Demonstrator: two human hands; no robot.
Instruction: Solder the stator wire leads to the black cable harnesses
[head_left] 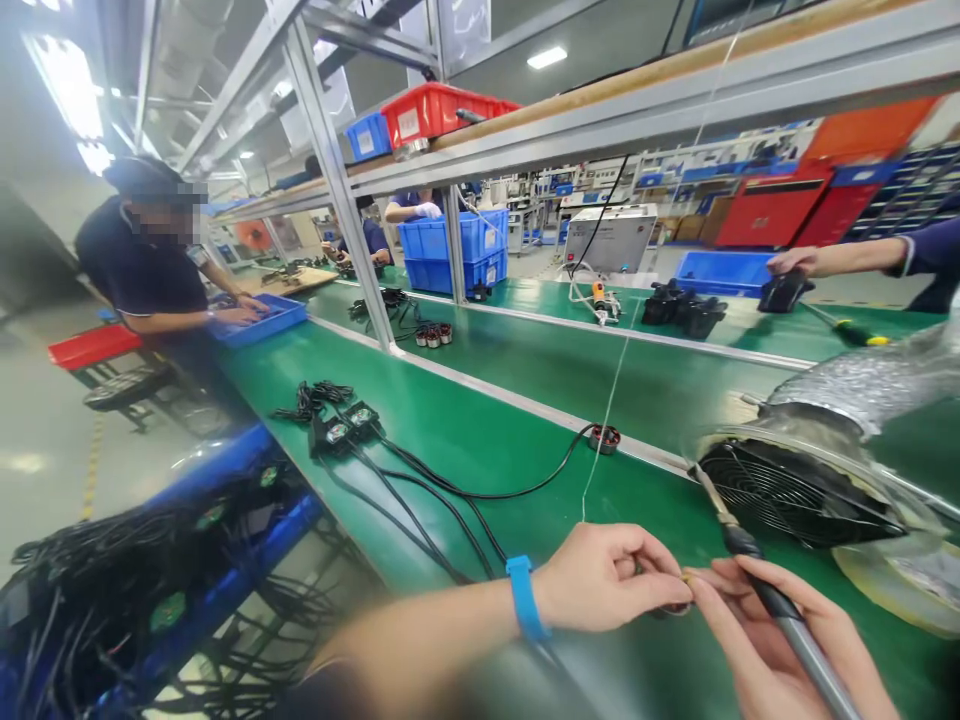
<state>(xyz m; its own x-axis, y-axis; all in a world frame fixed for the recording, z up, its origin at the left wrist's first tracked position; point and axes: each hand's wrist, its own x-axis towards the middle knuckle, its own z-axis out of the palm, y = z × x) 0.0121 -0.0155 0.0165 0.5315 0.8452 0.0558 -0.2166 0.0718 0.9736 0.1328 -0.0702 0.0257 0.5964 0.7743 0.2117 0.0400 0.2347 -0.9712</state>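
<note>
My left hand (611, 580), with a blue wrist strap (527, 598) on its arm, is closed on a small round part (675, 607) that my fingers mostly hide. My right hand (787, 620) grips a soldering iron (784, 610), its tip pointing up and away toward a black fan guard (795, 490). The thumb and fingertip of my right hand meet those of my left at something tiny and yellowish. Ahead, a round motor with copper-coloured windings (604, 438) rests by the metal rail, a black cable running from it.
Two black housings with circuit boards (345, 428) and cables lie on the green bench (465, 450). Black cabled units fill a blue bin (285, 500) at lower left. A foil duct (870, 385) joins the fan. Co-workers stand at left, behind and right; one hand (799, 262) holds a black part.
</note>
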